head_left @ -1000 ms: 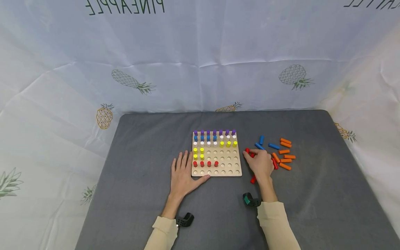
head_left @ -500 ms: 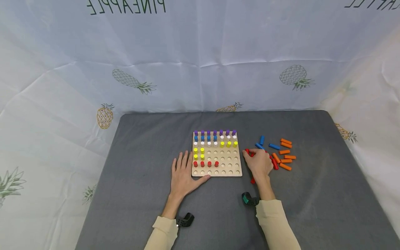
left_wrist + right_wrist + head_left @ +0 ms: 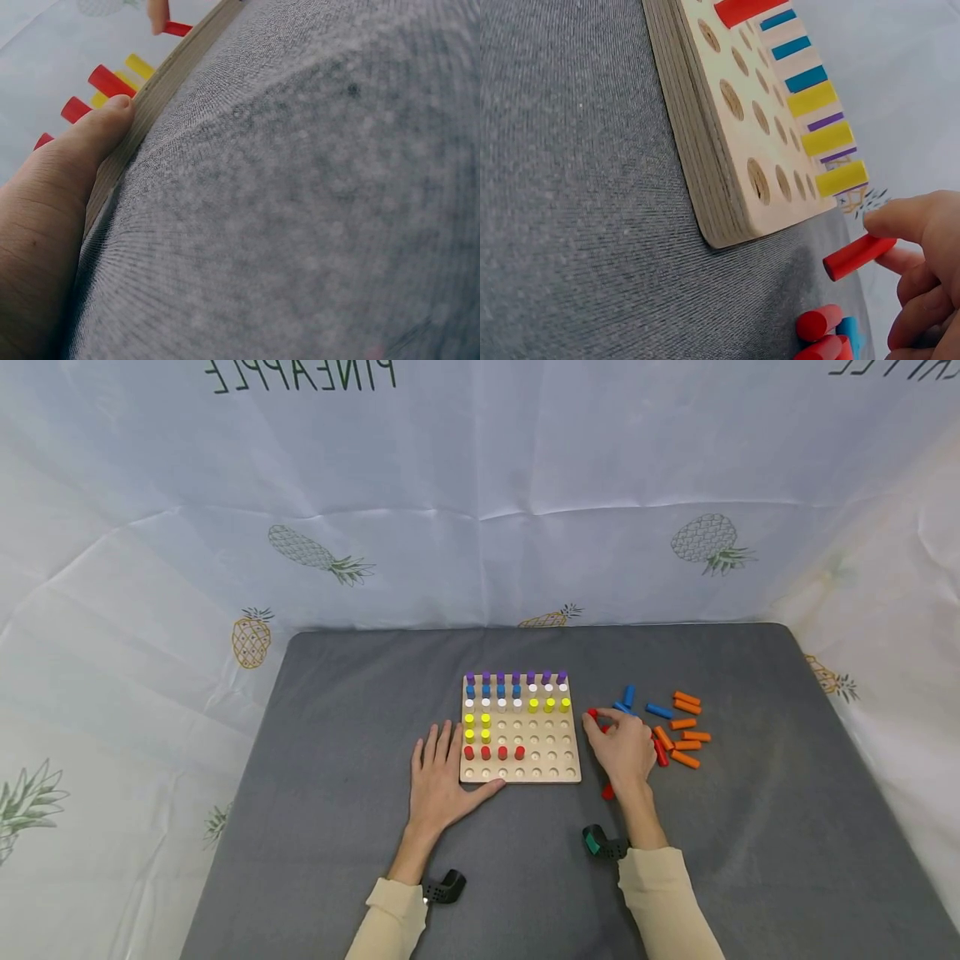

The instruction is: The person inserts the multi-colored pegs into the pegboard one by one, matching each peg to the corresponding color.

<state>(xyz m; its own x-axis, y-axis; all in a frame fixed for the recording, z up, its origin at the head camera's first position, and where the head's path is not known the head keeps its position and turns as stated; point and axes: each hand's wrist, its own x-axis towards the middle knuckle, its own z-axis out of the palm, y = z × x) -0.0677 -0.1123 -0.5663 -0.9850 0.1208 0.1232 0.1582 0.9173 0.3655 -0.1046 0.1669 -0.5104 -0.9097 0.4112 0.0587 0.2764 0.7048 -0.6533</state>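
The right hand (image 3: 621, 750) pinches one red peg (image 3: 857, 256) between the thumb and a finger. From the right wrist I can see this peg slanting, near a corner of the wooden board (image 3: 540, 763) but apart from it. Close by the same hand, to the right of the board, lie some loose red pegs (image 3: 660, 752), partly hidden by it.

The left hand (image 3: 439, 789) is released, its straight fingers resting beside the left side of the board, and its thumb touches the near edge.

On the board, purple pegs (image 3: 515, 678) stand along the far edge; nearer come blue pegs (image 3: 501, 692), white pegs (image 3: 548, 691), yellow pegs (image 3: 549, 706) and four standing red pegs (image 3: 502, 753). Farther to the right, loose blue pegs (image 3: 658, 711) and orange pegs (image 3: 684, 724) are scattered on the grey table (image 3: 337, 760). Behind it hangs a pale curtain (image 3: 585, 560) with printed pineapples.
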